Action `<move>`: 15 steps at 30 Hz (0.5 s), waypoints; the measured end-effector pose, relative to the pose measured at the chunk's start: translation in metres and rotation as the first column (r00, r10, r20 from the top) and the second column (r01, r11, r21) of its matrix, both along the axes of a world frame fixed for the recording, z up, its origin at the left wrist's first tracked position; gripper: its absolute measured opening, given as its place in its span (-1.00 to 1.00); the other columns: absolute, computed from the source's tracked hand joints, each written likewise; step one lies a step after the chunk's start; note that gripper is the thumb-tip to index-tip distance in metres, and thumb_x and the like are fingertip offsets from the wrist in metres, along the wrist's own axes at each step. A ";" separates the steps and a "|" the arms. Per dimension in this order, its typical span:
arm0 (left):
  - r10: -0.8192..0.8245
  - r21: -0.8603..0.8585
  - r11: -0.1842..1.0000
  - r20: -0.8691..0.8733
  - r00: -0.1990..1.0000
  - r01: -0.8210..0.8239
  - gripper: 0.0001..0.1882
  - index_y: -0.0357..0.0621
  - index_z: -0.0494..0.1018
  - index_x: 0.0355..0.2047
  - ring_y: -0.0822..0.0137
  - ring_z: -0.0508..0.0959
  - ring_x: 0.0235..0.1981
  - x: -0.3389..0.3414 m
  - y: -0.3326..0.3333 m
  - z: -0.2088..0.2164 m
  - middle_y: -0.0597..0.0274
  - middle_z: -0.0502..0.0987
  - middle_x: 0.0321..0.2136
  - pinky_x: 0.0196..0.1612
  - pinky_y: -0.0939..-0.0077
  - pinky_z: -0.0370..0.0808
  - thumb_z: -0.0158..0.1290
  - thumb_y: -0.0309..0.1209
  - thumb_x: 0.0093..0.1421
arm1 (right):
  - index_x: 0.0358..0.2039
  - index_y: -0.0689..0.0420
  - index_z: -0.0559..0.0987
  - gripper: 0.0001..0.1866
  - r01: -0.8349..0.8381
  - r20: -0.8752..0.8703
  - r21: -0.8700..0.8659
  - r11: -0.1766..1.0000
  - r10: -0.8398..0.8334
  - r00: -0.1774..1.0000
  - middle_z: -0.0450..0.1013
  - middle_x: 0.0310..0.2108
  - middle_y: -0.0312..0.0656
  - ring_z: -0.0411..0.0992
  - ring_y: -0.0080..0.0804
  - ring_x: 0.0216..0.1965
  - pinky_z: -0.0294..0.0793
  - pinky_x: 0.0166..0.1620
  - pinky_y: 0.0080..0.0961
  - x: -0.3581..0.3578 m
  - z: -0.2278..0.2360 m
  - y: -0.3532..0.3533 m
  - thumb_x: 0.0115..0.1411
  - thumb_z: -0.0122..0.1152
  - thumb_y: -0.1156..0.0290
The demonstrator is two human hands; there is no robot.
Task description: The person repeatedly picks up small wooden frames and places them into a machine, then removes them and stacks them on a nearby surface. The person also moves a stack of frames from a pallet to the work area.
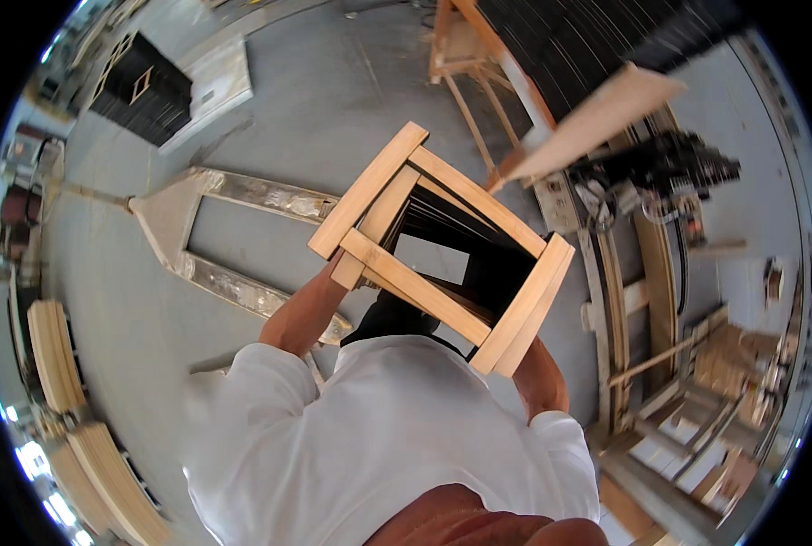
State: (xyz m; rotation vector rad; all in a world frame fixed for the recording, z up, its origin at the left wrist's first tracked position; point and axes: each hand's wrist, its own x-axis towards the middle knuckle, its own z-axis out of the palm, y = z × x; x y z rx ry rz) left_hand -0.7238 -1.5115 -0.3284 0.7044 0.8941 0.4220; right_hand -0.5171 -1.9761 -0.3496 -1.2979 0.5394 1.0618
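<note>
A stack of rectangular wooden frames is held up in front of my body, its top frame light wood with dark inner edges. The frames sit slightly askew on one another, and the floor shows through their opening. My left hand is at the stack's left side, mostly hidden under the frame's corner. On the other side, my right hand reaches under the right rail, its fingers out of sight. Both arms bend up to the stack and carry it between them.
A pallet jack lies ahead left, forks pointing toward me. Dark stacked frames stand on a white board beyond. At far right are a table with black slats and a machine. Wood bundles lie left.
</note>
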 end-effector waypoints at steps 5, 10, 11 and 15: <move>0.160 0.023 0.987 0.040 0.986 -0.161 -0.43 -0.20 0.44 -0.08 0.34 0.57 -0.39 -0.023 0.074 0.026 0.15 0.55 -0.30 -0.28 0.44 0.51 -0.32 0.02 0.29 | 0.20 0.16 0.25 -0.44 -0.208 0.019 0.037 0.977 0.207 0.978 0.30 0.14 -0.16 0.29 -0.32 0.14 0.32 0.15 -0.28 0.030 -0.006 0.149 0.27 0.02 0.16; 0.197 0.100 0.974 0.061 0.978 -0.203 -0.45 -0.20 0.44 -0.09 0.34 0.56 -0.40 0.012 0.196 0.055 0.15 0.54 -0.31 -0.29 0.44 0.50 -0.30 0.00 0.29 | 0.21 0.15 0.25 -0.43 -0.339 0.037 0.225 0.914 0.340 0.940 0.30 0.15 -0.16 0.28 -0.31 0.15 0.32 0.16 -0.27 0.038 -0.034 0.403 0.27 0.03 0.15; 0.214 0.094 0.972 0.033 0.976 -0.217 -0.46 -0.20 0.44 -0.10 0.34 0.56 -0.40 0.008 0.219 0.051 0.15 0.54 -0.31 -0.30 0.44 0.50 -0.30 -0.01 0.29 | 0.21 0.15 0.25 -0.43 -0.350 0.013 0.233 0.907 0.357 0.934 0.30 0.15 -0.16 0.28 -0.31 0.15 0.32 0.16 -0.27 0.033 -0.041 0.440 0.27 0.03 0.15; 0.272 0.072 0.959 0.031 0.962 -0.274 -0.48 -0.20 0.44 -0.10 0.34 0.56 -0.41 0.045 0.303 0.045 0.16 0.54 -0.32 -0.31 0.45 0.50 -0.29 -0.03 0.29 | 0.21 0.14 0.24 -0.43 -0.408 -0.005 0.247 0.879 0.422 0.906 0.30 0.15 -0.17 0.28 -0.31 0.15 0.32 0.16 -0.27 0.076 -0.035 0.549 0.26 0.03 0.14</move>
